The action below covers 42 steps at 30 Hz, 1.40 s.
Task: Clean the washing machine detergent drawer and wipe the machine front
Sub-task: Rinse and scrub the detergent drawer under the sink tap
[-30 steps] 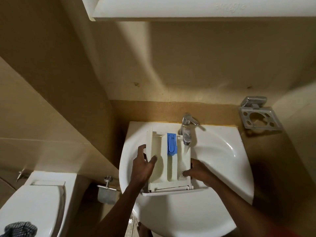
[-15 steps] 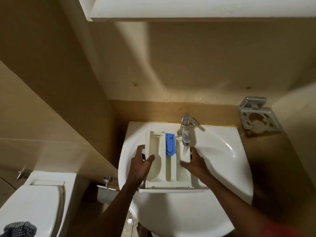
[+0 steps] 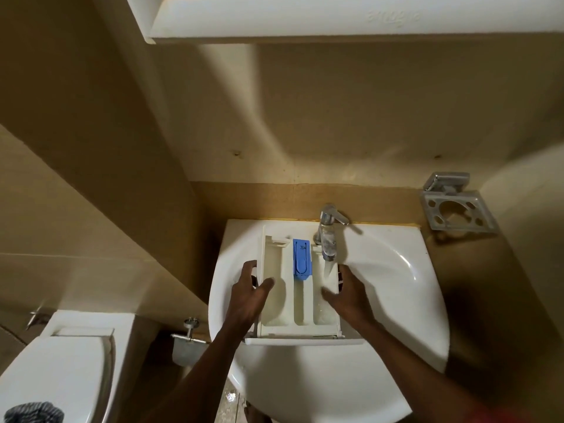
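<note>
A white detergent drawer (image 3: pixel 279 300) with a blue insert (image 3: pixel 301 260) lies across the white sink (image 3: pixel 396 300), its front panel toward me. My left hand (image 3: pixel 248 296) grips its left wall, thumb inside the left compartment. My right hand (image 3: pixel 348 293) holds the right wall, thumb reaching into the right compartment. Water runs from the chrome tap (image 3: pixel 326 236) into that right compartment. The washing machine is not in view.
A white toilet (image 3: pixel 64 361) stands at lower left with a dark grey cloth (image 3: pixel 33 413) on its lid. A metal toothbrush holder (image 3: pixel 456 206) is fixed to the right wall. A white cabinet (image 3: pixel 335 16) hangs overhead. A toilet-roll holder (image 3: pixel 186 334) sits left of the sink.
My right hand has moved from the drawer's front right corner up along its right wall toward the tap. The drawer has shifted slightly, so the water now falls into the right compartment.
</note>
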{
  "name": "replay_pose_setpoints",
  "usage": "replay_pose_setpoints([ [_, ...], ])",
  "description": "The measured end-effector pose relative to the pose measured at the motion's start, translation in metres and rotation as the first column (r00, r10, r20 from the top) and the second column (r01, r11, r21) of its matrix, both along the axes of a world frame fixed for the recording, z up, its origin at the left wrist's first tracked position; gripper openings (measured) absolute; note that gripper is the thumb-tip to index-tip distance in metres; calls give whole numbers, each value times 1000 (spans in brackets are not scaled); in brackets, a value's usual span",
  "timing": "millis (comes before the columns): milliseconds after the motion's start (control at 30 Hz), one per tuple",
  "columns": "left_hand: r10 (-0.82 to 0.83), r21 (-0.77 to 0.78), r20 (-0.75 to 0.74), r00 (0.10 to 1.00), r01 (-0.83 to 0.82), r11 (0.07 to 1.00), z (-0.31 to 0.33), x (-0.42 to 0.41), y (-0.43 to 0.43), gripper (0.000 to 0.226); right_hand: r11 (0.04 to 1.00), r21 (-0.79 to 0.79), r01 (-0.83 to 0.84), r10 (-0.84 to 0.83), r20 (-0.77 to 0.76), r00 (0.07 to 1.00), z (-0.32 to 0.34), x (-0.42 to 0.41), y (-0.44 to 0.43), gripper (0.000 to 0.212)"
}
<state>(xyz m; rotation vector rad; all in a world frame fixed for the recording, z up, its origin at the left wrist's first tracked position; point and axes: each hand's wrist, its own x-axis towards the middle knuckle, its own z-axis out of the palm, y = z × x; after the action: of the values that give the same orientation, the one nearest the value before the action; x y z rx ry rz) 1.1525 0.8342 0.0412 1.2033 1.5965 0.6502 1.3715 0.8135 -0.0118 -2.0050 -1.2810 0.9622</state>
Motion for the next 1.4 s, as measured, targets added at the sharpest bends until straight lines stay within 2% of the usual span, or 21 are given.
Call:
replay_pose_setpoints([
  [67, 17, 1, 12, 1000, -17, 1000, -1, 0, -1, 43, 999, 21, 36, -35, -41, 999, -3, 3, -5, 57],
  [133, 40, 2, 25, 999, -40, 999, -2, 2, -1, 43, 979, 127, 161, -156, -48, 987, 4, 9, 1, 58],
  [233, 62, 16, 31, 998, -63, 998, -4, 9, -4, 43, 909, 327, 259, -266, -24, 964, 23, 9, 12, 34],
  [300, 82, 32, 24, 996, -83, 996, -7, 14, -8, 42, 892, 398, 214, -247, 34, 968, 34, 3, 13, 18],
  [333, 92, 40, 18, 996, -93, 995, -8, 17, -11, 41, 910, 376, 176, -211, 54, 976, 35, 0, 13, 14],
  [433, 96, 66, -1, 995, -95, 993, -13, 24, -17, 43, 988, 136, 74, -75, 3, 997, 25, -4, 13, 11],
  [500, 106, 74, 3, 994, -106, 992, -16, 26, -19, 44, 997, 31, 70, -69, -49, 996, 23, -4, 16, 10],
  [633, 125, 52, 47, 991, -127, 991, -16, 27, -21, 44, 992, -125, -10, 7, -28, 1000, 35, -7, 22, 14],
  [733, 136, 24, 98, 986, -139, 990, -17, 29, -24, 41, 980, -182, -78, 42, -194, 980, 31, -16, 16, 26],
  [800, 146, 9, 120, 982, -149, 989, -17, 33, -25, 39, 981, -162, -111, 71, -236, 969, 30, -21, 7, 37],
  [900, 183, -44, 162, 970, -178, 983, -20, 38, -27, 40, 988, -52, -144, 142, -42, 989, 31, -20, -4, 42],
  [967, 205, -85, 201, 958, -192, 978, -21, 41, -28, 40, 988, -5, -151, 152, 56, 987, 25, -15, -9, 36],
  [1033, 218, -122, 246, 944, -193, 973, -20, 44, -29, 41, 983, -63, -171, 180, 177, 968, 21, -9, -12, 17],
  [1133, 212, -158, 298, 931, -171, 972, -19, 47, -32, 43, 955, -170, -244, 287, 312, 906, 20, -8, -14, 16],
  [1267, 179, -178, 315, 932, -128, 976, -16, 44, -29, 46, 951, -122, -283, 308, 345, 887, 15, -12, -14, 29],
  [1400, 167, -144, 304, 938, -128, 981, -9, 41, -9, 50, 954, -101, -281, 298, 389, 871, 14, -7, -13, 29],
])
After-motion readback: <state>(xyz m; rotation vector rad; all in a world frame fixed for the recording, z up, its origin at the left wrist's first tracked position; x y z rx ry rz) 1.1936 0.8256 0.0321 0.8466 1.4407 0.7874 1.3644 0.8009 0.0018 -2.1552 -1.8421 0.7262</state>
